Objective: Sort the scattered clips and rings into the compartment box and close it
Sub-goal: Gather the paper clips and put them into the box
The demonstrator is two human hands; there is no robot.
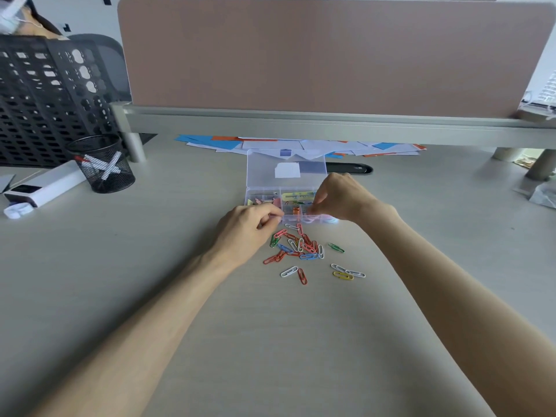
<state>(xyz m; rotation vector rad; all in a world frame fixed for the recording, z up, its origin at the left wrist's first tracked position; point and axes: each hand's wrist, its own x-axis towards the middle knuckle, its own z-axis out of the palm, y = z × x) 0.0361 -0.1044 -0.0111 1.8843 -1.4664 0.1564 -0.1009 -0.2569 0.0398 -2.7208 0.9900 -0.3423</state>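
The pile of paper clips [296,246] lies on the desk at six o'clock from the open box [285,188], just beside the left hand [246,228]. Left hand is curled, pinching something too small to tell. Right hand [340,197] pinches over the box's front compartments; contents unclear.

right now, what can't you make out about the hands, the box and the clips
Head view only:
- Whether the right hand holds a clip: its fingertips curl down over the compartment box.
- What the left hand pinches: the fingers close over it.
- The near compartments: both hands cover them.
- Far compartment contents: too small and blurred to name.
- Any rings: none can be told apart among the paper clips.
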